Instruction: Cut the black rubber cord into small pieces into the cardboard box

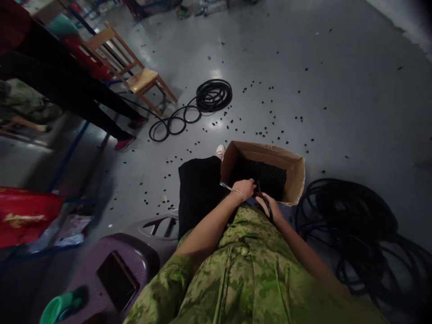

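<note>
Where the seated person's lap meets the near rim of the cardboard box, a length of black hose passes between both hands: entry one, the piece being handled. Right hand: fingers wrapped round the hose and closed on it, just short of the box's near wall. Left hand: bracelet at the wrist, fingers curled over the hose at the box's opening. Whether they pinch it or merely rest there I cannot tell in this poor light. Hose, by its look: rubbery, light in a short run, limp enough to droop yet springy from coiling, dull-surfaced rather than slick. It is probably best gripped close behind the free end, with the other hand a little further back, so the end cannot flick about. Entry two, the box: on the floor against the person's leg, flaps open, filled with small black pieces. Entry three: a large tangled coil of like hose on the floor at the person's right. Entry four: a smaller coil, well apart toward the middle of the floor, near a wooden chair. Entry five: black bits strewn over the floor beyond the box. Entry six: a purple plastic stool at the person's left, with a dark phone lying on it. Also present: another person's legs in dark trousers beside the chair.
</note>
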Motion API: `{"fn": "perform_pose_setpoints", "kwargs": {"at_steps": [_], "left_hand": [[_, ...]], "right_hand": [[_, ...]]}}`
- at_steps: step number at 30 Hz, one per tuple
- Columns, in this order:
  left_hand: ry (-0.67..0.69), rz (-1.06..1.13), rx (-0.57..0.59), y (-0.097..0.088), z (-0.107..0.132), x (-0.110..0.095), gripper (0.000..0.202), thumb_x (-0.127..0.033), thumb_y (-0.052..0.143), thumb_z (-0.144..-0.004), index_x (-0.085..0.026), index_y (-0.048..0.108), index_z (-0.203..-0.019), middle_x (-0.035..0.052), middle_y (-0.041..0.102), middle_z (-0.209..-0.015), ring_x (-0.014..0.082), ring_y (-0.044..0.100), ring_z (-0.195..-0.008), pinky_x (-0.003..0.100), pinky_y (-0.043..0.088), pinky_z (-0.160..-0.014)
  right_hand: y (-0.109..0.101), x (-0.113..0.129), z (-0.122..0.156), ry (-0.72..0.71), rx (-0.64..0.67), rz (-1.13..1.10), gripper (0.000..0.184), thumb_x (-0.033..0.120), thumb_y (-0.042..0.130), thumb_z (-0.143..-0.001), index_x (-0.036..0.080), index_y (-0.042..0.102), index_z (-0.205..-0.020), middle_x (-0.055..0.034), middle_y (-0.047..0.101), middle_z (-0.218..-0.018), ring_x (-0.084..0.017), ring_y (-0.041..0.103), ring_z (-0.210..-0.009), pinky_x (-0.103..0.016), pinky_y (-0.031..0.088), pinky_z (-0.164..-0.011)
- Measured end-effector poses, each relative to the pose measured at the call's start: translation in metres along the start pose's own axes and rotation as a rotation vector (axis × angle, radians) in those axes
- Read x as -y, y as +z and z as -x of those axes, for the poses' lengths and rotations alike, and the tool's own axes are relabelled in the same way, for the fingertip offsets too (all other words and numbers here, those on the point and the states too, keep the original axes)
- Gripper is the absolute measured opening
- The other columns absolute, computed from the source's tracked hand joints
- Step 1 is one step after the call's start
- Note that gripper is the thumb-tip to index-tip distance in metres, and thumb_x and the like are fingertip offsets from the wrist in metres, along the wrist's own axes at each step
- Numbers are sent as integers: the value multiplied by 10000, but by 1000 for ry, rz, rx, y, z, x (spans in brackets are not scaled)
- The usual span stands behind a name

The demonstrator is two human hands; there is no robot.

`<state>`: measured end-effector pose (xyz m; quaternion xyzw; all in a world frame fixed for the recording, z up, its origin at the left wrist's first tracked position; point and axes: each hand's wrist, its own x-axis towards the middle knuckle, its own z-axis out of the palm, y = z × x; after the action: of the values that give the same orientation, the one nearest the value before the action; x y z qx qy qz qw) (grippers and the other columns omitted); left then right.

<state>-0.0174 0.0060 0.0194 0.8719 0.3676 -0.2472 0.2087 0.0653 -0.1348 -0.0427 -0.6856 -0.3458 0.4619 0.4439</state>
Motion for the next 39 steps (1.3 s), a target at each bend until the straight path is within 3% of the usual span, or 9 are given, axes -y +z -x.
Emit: {"fn": "perform_pose_setpoints", "kwargs": {"at_steps": [7, 20, 29, 39], "left_hand": [[6, 2, 3, 0, 0, 0, 322, -376, 347, -957, -205, 562, -1125, 113, 692, -1056, 236, 664, -979, 315, 503, -796], [27, -5, 1, 0, 1, 0, 311, -366, 364, -945, -232, 591, -1111, 88, 695, -1055, 222, 660, -976, 305, 497, -812], [28, -4, 0, -1, -2, 2, 309, -359, 380, -940, -217, 614, -1085, 90, 689, -1077, 221, 655, -992, 303, 498, -827], [-22, 13, -7, 4, -6, 3, 327, -377, 379, -940, -202, 608, -1094, 102, 687, -1078, 224, 656, -995, 307, 501, -833]], "right_hand": [[3, -3, -1, 20, -2, -32, 458, 560, 520, -800, 161, 640, -991, -31, 658, -749, -162, 602, -661, -259, 478, -609], [6, -5, -3, 3, -86, 228, 369, 520, 480, -807, 198, 645, -880, -25, 668, -706, -171, 608, -654, -238, 423, -597], [10, -25, -11, -49, -141, 449, 327, 461, 445, -820, 214, 659, -823, -4, 640, -627, -141, 567, -572, -217, 365, -556], [14, -36, -16, -83, -152, 386, 305, 434, 468, -798, 201, 663, -798, -1, 614, -593, -123, 537, -546, -210, 366, -552]]}}
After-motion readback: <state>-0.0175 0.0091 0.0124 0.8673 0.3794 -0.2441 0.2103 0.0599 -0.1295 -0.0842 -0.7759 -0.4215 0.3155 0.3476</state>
